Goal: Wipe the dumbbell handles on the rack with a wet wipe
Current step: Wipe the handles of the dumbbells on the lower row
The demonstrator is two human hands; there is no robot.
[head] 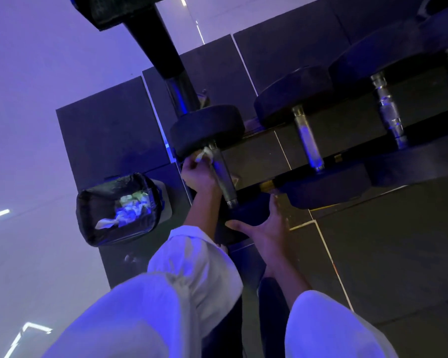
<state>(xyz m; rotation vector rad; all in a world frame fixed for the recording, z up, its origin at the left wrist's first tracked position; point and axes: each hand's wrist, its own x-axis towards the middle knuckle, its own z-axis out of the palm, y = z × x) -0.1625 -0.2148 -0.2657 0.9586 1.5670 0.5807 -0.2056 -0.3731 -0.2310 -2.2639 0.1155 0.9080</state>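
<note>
Dumbbell handle: left hand pinches wet wipe against it; right hand spread on rubber head; waste bin near.

No text, number, brand or sign is legible. A small yellowish tag on the rack, well to the right of the grip of the left hand, is too small and dim to read. A second yellowish patch on the rack's near edge, just right of that grip, is also unreadable.
</note>
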